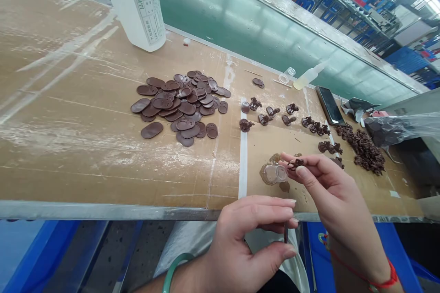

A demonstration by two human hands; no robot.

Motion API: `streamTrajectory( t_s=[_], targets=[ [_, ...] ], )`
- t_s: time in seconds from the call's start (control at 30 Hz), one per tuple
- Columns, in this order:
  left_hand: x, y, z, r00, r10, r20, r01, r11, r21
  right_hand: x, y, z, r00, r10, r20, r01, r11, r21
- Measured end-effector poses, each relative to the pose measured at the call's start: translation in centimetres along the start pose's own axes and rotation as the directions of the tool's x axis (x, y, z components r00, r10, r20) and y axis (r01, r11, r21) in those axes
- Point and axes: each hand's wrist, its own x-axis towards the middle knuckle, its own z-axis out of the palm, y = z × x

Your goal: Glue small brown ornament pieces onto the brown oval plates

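Note:
My left hand [252, 236], with a green bangle on the wrist, sits below the table's front edge and pinches a thin brown oval piece [286, 232] edge-on between thumb and fingers. My right hand [325, 183] hovers over the table and pinches a small brown ornament [295, 163] at its fingertips, just above a small clear cap [275, 173] lying on a glue-stained spot. A pile of brown oval discs [182, 105] lies in the middle of the cardboard-covered table [68, 114].
Several glued brown pieces [271, 114] lie in rows right of a white tape strip. A heap of small brown ornaments [364, 146] and a plastic bag [395, 128] sit at right, beside a phone [330, 105]. A white glue bottle [135, 2] stands at the back, a small squeeze bottle [309, 76] farther right.

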Motion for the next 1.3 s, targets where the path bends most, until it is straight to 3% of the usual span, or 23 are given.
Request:
streamTrajectory(
  t_s=[0.87,1.03,1.2,1.3],
  targets=[
    [-0.4,-0.1,0.3,0.998,-0.060,-0.027,0.057,0.994,-0.089,-0.2,-0.1,0.7,1.000,-0.025,-0.010,0.025,0.999,-0.047],
    [-0.5,-0.2,0.4,0.995,-0.096,-0.042,0.089,0.985,-0.146,0.0,0.4,0.7,1.000,0.000,-0.011,0.001,1.000,0.024],
    [-0.6,-0.2,0.6,0.982,-0.176,-0.067,0.148,0.942,-0.302,-1.2,0.7,0.2,0.988,-0.020,-0.154,0.046,0.986,0.162],
    [-1.0,-0.2,1.1,0.977,-0.193,-0.091,0.153,0.932,-0.329,-3.5,0.5,0.0,0.998,-0.031,-0.048,0.048,0.910,0.412]
  ],
)
